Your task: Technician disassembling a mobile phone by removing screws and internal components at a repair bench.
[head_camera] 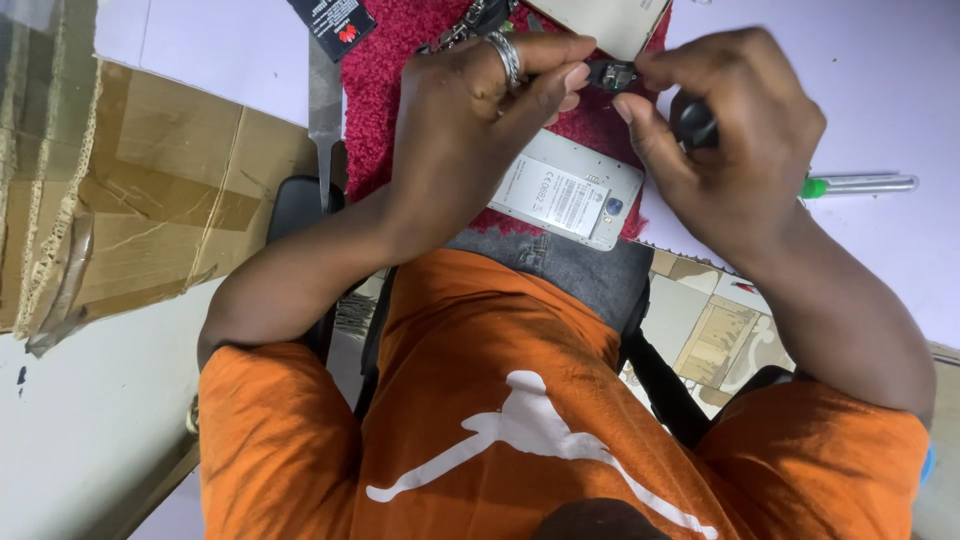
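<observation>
My left hand (480,120), with a silver ring on one finger, pinches a small dark phone part (612,73) between thumb and fingertips above a red mat (395,70). From the right, my right hand (735,150) meets the same part with its fingertips while gripping a dark tool handle (697,126). Under both hands a white phone (572,190) lies back-up on the mat with its labelled battery showing.
Torn cardboard (150,200) covers the table's left side. A flat metal blade (324,105) lies beside the mat, a black card (335,20) at the top. A pale phone cover (600,20) and a green-tipped tool (860,184) lie nearby. My orange shirt fills the bottom.
</observation>
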